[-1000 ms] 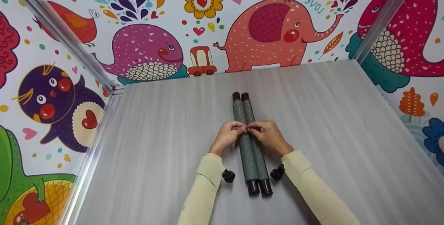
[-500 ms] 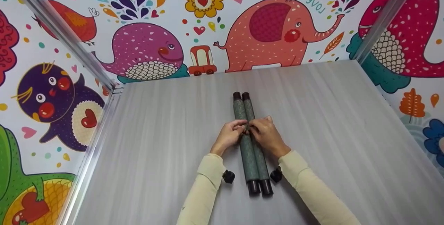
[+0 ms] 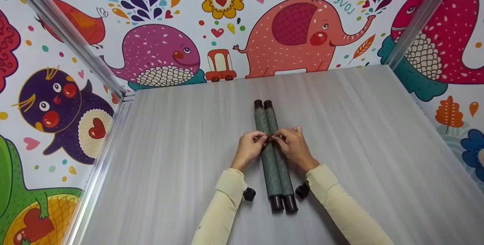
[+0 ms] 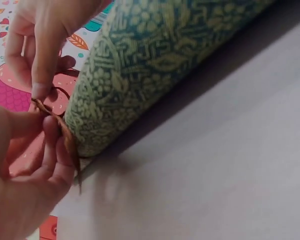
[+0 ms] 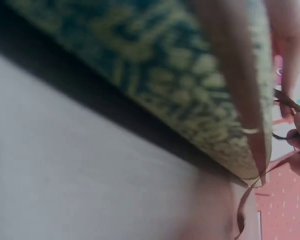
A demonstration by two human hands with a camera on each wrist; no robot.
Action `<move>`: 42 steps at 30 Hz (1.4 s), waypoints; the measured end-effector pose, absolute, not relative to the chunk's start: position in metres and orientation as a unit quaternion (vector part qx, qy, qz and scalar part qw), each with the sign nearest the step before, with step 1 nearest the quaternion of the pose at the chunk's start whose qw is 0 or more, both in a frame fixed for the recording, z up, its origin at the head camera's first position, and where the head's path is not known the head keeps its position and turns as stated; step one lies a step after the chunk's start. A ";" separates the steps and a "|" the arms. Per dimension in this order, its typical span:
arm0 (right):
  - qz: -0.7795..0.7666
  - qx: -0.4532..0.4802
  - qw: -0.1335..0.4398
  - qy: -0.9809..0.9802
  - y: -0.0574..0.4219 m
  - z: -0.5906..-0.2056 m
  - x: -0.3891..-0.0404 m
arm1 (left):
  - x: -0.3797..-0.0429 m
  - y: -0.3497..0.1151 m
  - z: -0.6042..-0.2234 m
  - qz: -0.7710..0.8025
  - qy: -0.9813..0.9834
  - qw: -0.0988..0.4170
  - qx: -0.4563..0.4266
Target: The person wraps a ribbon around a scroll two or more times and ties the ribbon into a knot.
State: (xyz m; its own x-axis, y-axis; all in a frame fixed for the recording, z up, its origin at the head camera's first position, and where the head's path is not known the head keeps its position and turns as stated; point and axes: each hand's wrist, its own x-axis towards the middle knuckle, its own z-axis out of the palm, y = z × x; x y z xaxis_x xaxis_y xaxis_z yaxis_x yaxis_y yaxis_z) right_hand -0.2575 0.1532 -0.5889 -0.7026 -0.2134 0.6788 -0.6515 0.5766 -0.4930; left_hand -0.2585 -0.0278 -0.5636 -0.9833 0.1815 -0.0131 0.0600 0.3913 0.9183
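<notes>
A two-rolled scroll in green patterned cloth, with a left roll (image 3: 271, 173) and a right roll (image 3: 284, 173), lies lengthwise on the table, its dark brown end knobs showing at both ends. Around its middle is a thin brown ribbon (image 4: 69, 135), with a loose tail hanging in the left wrist view. My left hand (image 3: 248, 149) pinches the ribbon between thumb and fingers from the left side. From the right, my right hand (image 3: 295, 148) pinches another part of it, fingertips close to the left ones. Whether the ribbon is knotted is hidden by the fingers.
The pale wood-grain table (image 3: 181, 154) spreads around the scroll. Behind it and at the sides stand walls printed with cartoon animals (image 3: 295, 44), framed by metal posts (image 3: 72, 41). Dark wrist cameras (image 3: 248, 194) sit at the sleeve cuffs.
My right fingers shifted slightly at the ribbon, turning in over it and then drawing back a little to the right. The left hand and the scroll stayed nearly in place.
</notes>
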 end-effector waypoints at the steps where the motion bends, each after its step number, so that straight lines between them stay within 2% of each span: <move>1: 0.391 0.247 0.277 -0.842 0.155 -0.589 -0.256 | -0.258 -0.029 -0.564 0.542 0.836 0.050 0.067; 6: 0.423 0.207 0.235 -0.850 0.164 -0.594 -0.251 | -0.255 -0.036 -0.564 0.531 0.845 0.061 0.033; 29: 0.498 0.104 0.127 -0.852 0.184 -0.603 -0.246 | -0.248 -0.053 -0.569 0.509 0.852 0.112 -0.038; 42: 0.535 0.034 0.101 -0.838 0.182 -0.601 -0.245 | -0.246 -0.050 -0.568 0.451 0.888 0.078 -0.040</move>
